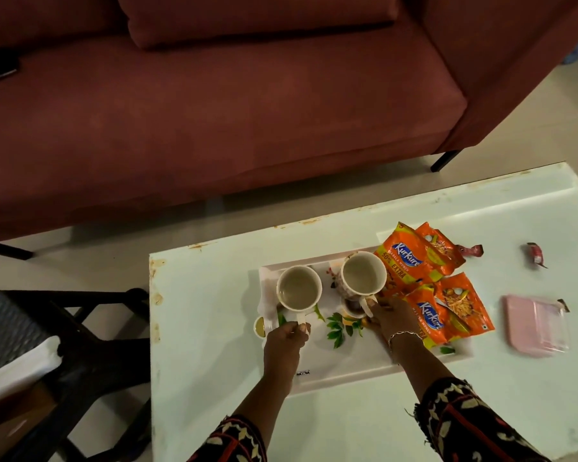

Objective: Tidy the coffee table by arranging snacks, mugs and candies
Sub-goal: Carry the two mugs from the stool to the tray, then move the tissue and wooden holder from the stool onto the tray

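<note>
Fingers of the left hand [289, 331] and right hand [386, 316] each pinch a mug handle, left mug [299, 288], right mug [362, 274].

Two mugs [299, 288] [363, 274], four snack packets [406, 258] (overlapping), two candies [537, 255], one tray [347, 365]

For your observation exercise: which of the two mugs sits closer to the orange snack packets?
The mug held by the right hand; its rim touches the packets, unlike the other.
</note>
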